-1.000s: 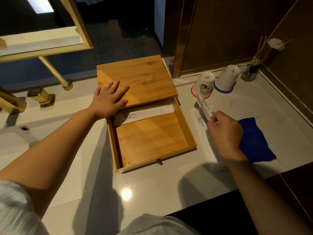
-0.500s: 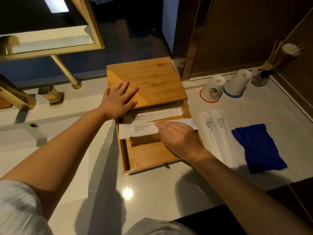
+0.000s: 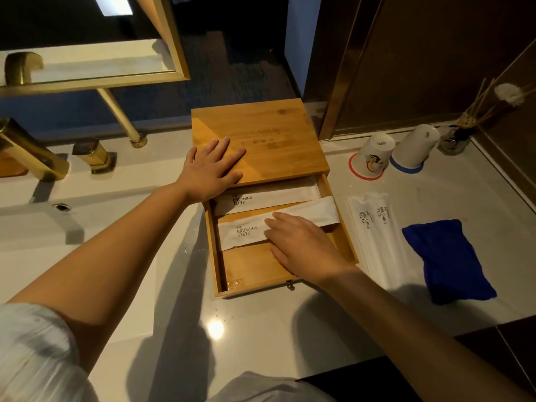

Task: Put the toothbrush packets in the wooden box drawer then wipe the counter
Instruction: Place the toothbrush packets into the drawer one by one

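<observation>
A wooden box (image 3: 275, 134) stands on the white counter (image 3: 261, 329) with its drawer (image 3: 249, 271) pulled out toward me. My left hand (image 3: 211, 169) lies flat on the box lid, fingers spread. One toothbrush packet (image 3: 269, 197) lies at the back of the drawer. My right hand (image 3: 304, 245) rests on a second packet (image 3: 246, 232) lying across the drawer, whose right end sits on the drawer's right wall. Two more packets (image 3: 374, 227) lie side by side on the counter to the right of the box. A blue cloth (image 3: 446, 259) lies beyond them.
Two upturned white cups (image 3: 374, 155) (image 3: 414, 146) stand on coasters at the back right, beside a reed diffuser (image 3: 455, 137). A gold faucet (image 3: 32, 152) and the sink are on the left. A dark wall closes off the right side.
My right hand picked a packet up off the counter, carried it left over the drawer and has lowered it into the drawer. My left hand has stayed on the lid.
</observation>
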A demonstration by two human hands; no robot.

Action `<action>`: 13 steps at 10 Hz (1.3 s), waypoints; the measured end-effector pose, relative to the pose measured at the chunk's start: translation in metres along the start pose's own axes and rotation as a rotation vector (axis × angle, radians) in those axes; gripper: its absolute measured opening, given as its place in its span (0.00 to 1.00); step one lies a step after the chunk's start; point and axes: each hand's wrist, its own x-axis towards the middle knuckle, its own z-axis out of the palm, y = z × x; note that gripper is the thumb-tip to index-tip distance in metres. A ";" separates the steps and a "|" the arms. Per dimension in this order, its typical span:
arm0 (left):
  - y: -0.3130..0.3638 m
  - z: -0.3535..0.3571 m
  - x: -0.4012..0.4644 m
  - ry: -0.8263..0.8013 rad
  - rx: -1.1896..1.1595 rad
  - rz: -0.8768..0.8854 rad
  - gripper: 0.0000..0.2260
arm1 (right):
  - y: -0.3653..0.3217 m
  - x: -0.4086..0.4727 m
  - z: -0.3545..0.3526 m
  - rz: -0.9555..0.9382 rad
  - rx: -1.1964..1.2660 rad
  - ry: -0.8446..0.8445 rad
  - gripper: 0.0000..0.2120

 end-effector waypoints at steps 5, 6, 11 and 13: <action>-0.001 0.000 0.000 0.006 0.000 -0.014 0.25 | -0.016 -0.001 0.021 0.363 0.019 -0.187 0.31; 0.000 0.000 0.000 0.009 0.001 -0.011 0.25 | -0.014 0.003 0.024 0.383 0.056 -0.218 0.31; -0.001 0.000 0.001 0.005 0.000 -0.018 0.25 | -0.017 0.009 0.025 0.484 -0.035 -0.333 0.31; 0.000 -0.001 0.000 -0.003 0.001 -0.013 0.25 | -0.015 0.018 0.028 0.506 -0.044 -0.320 0.31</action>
